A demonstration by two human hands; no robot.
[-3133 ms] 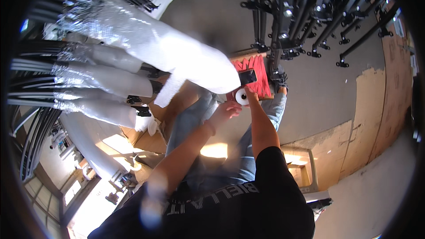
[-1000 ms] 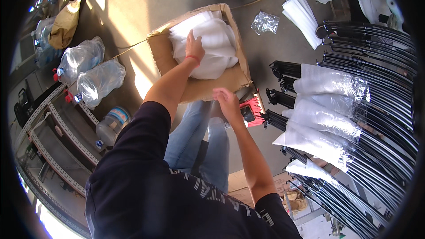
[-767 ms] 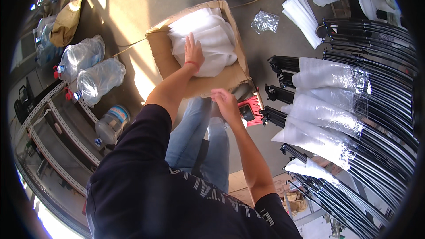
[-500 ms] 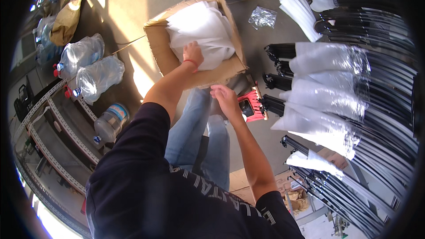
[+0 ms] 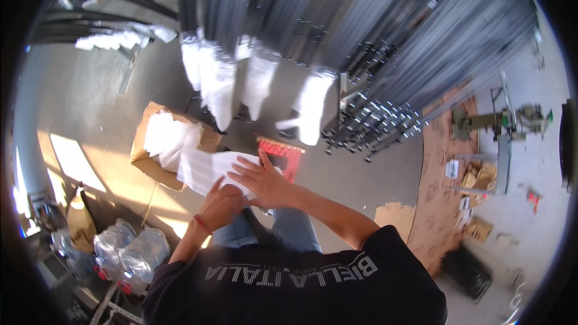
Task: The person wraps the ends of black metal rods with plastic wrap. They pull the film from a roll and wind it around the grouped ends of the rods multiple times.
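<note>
A thin white plastic sleeve [image 5: 205, 170] stretches from the cardboard box to my hands, slightly smeared by motion. My left hand [image 5: 224, 207] is curled at the sleeve's near end, the fingers bent and pressed together on its edge. Over the same end lies my right hand [image 5: 260, 179], its fingers spread flat across the sleeve. The open cardboard box [image 5: 142, 144] stands at the left with more white sleeves [image 5: 164, 137] heaped in it. Just beyond my right hand is a red stool-like seat [image 5: 292, 164] with a dark phone-like object [image 5: 277, 160] on it.
Long dark tubes [image 5: 403, 78] fill the far side, several with ends wrapped in white bags [image 5: 218, 93]. Clear water jugs [image 5: 144, 254] and a brown paper bag [image 5: 80, 219] stand at the near left. Cardboard sheeting [image 5: 436, 198] and a green machine [image 5: 500, 121] are at the right.
My view has swung to the right. My left hand has come out of the box with a white sleeve. My right hand has opened and now lies on that sleeve.
</note>
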